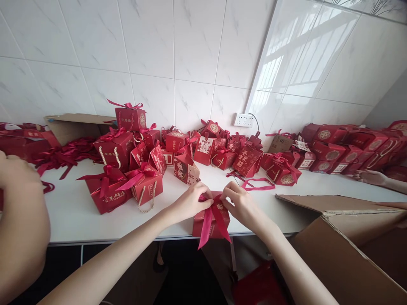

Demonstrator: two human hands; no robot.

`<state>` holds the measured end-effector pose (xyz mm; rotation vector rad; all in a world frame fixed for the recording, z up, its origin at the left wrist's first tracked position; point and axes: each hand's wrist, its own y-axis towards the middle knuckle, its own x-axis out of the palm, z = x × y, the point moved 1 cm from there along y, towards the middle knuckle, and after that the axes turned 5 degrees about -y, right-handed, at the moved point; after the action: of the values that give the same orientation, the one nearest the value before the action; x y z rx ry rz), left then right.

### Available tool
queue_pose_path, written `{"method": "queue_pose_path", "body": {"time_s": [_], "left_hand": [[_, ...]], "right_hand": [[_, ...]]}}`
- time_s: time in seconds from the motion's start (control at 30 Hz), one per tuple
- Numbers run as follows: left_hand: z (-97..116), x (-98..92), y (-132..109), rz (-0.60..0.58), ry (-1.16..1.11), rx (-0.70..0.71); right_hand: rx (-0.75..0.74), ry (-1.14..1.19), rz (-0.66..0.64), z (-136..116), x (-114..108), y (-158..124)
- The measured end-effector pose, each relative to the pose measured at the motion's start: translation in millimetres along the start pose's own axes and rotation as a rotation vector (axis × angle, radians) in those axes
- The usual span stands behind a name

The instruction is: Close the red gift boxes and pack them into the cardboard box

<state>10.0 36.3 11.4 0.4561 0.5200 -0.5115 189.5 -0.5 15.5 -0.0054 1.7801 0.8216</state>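
A red gift box (pixel 199 224) with gold print stands at the front edge of the white table, right before me. Over its top lies a dark pink ribbon (pixel 207 228), its two tails hanging down the near side. My left hand (pixel 190 201) pinches the ribbon at the box's upper left. On the upper right, my right hand (pixel 240 201) has its fingers closed on the ribbon as well. The fingers partly cover the knot or loops, so their exact shape is hidden. A loose pink ribbon strip (pixel 259 186) lies on the table just beyond my right hand.
Red boxes with bows (pixel 144 182) crowd the left and back of the white table (pixel 73 220). Stacked boxes (pixel 330 150) stand at far right, near another person's hand (pixel 370 177). An open cardboard carton (pixel 346 254) juts in at right. Another person's arm (pixel 23 220) is at left.
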Motion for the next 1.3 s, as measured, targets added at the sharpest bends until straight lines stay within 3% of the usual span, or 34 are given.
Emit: {"method": "queue_pose_path", "body": {"time_s": [0.2, 0.33, 0.43, 0.5, 0.57, 0.7, 0.87, 1.3], "left_hand": [[1, -0.2, 0, 0.007, -0.031, -0.007], [1, 0.5, -3, 0.043, -0.051, 0.0], [0, -2.8, -6, 0.2, -0.058, -0.004], [-1, -7.6, -8, 0.344, -0.047, -0.083], [-4, -12.4, -11, 0.39, -0.03, -0.216], [-8, -15.2, -16, 0.257, -0.023, -0.355], [-8, -8.1, -21, 0.229, -0.141, -0.304], [-18, 17.6, -27, 0.422, -0.289, -0.135]], "right_hand": [[0.084, 0.255, -0.088, 3, -20, -1], [0.401, 0.24, -0.073, 7, -16, 4], [0.552, 0.292, -0.171, 8, -5, 7], [0.594, 0.34, -0.201, 8, 3, 9], [0.603, 0.367, -0.199, 8, 7, 9], [0.559, 0.444, -0.184, 7, 13, 8], [0.534, 0.63, -0.114, 1, 18, 2], [0.645, 1.087, 0.09, -10, 32, -16]]}}
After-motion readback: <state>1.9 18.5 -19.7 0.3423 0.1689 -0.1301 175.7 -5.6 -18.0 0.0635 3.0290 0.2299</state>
